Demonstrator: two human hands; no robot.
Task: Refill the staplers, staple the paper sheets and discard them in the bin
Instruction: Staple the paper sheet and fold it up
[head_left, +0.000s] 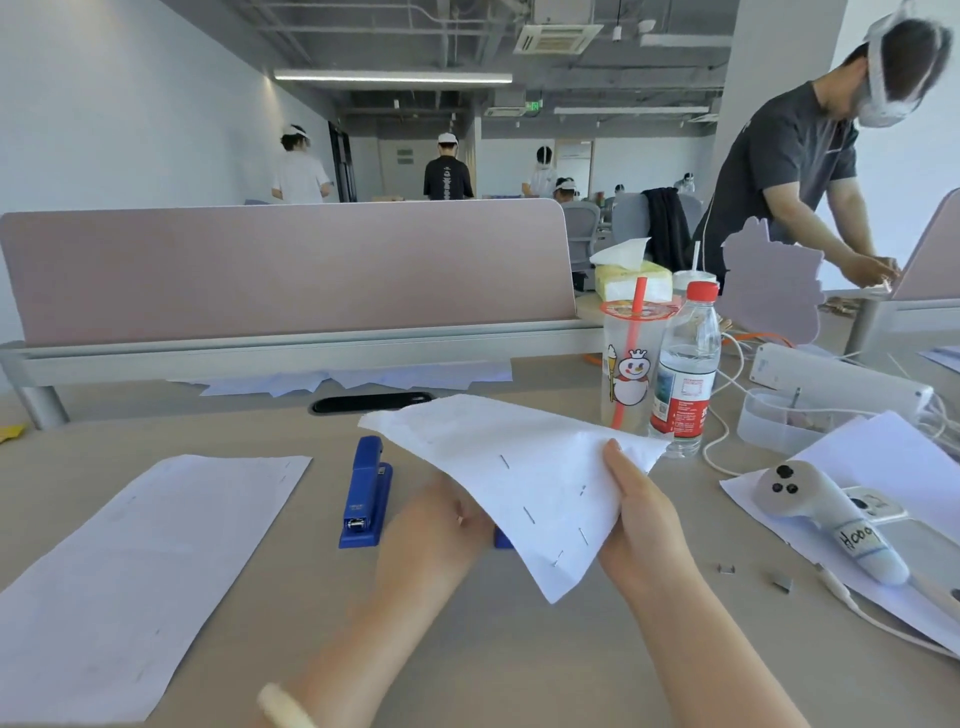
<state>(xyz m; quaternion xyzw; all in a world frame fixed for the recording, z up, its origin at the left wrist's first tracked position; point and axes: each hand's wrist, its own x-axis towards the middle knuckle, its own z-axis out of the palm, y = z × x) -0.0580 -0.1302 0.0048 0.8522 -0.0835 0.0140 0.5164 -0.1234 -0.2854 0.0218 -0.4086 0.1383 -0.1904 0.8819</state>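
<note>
Holding the stapled paper sheets (524, 483) up off the desk at lower centre of the frame, both hands are closed on them: the right hand (641, 525) pinches the right edge with thumb on top, while the left hand (441, 525) is curled under the left side, its fingertips hidden by the paper, so I cannot tell exactly how it grips. The sheets are thin, white and limp, sagging to a corner that points down toward the wearer, with several short metal staples scattered over the face. No bin shows anywhere in the frame, so discarding looks likely to call for a turn away from the desk; which side cannot be told. Just left of the left hand, the blue stapler (366, 493) lies on the pale wooden desk (467, 649), its long axis running away from the wearer, nearer the left hand than the right. A small blue piece peeks out under the held sheets, perhaps a second stapler. At lower left a flat loose sheet (135, 566) lies unheld. Loose staple strips (727, 568) lie at lower right. Farther back, right of centre, stand a plastic cup (631, 364) and a water bottle (683, 374)
</note>
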